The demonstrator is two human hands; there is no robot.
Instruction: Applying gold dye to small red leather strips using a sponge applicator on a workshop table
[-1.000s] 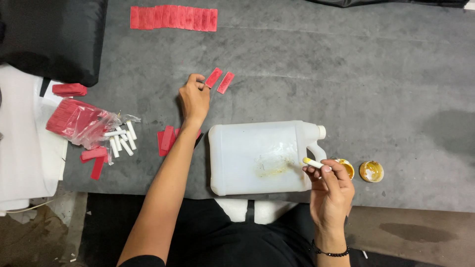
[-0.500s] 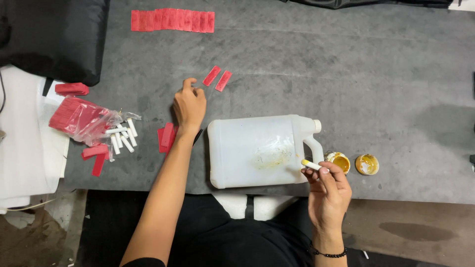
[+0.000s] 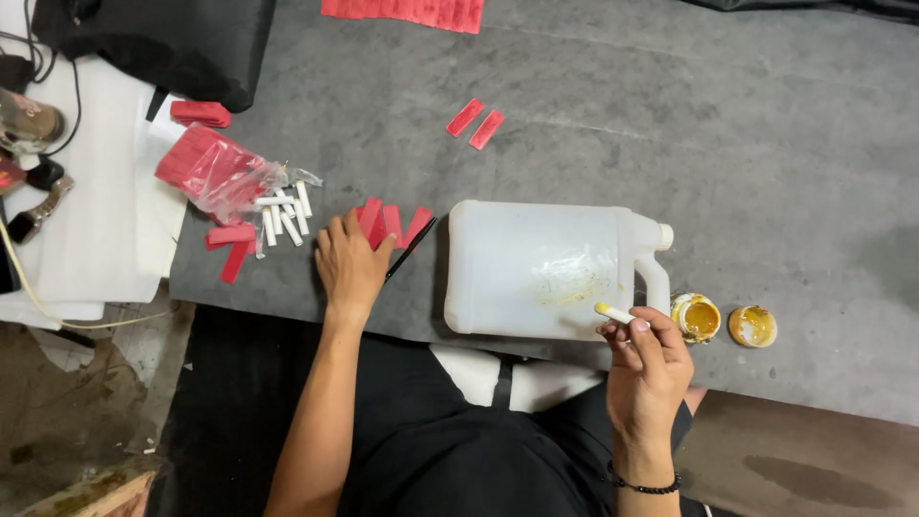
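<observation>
My left hand (image 3: 350, 263) lies flat on the grey table, fingers spread over a small fan of red paper strips (image 3: 394, 222), beside a thin black stick (image 3: 412, 248). My right hand (image 3: 647, 362) holds a small white tube (image 3: 614, 312) with a yellow-stained tip, just in front of a white plastic jug (image 3: 541, 268) that lies on its side. The jug's flat side carries a yellow smear. An open jar of yellow paste (image 3: 696, 318) stands right of the tube, and its lid (image 3: 751, 325) lies beside it.
A clear bag of red strips (image 3: 211, 168) and several loose white tubes (image 3: 284, 216) lie at the left. Two red strips (image 3: 476, 123) sit farther back, a row of red pieces (image 3: 407, 11) at the far edge. A black bag (image 3: 163, 43) and white foam sheets (image 3: 91, 230) occupy the left.
My left hand has drawn back from the two far red strips to the pile of strips near the table's front edge. The right hand has kept the white tube by the jug.
</observation>
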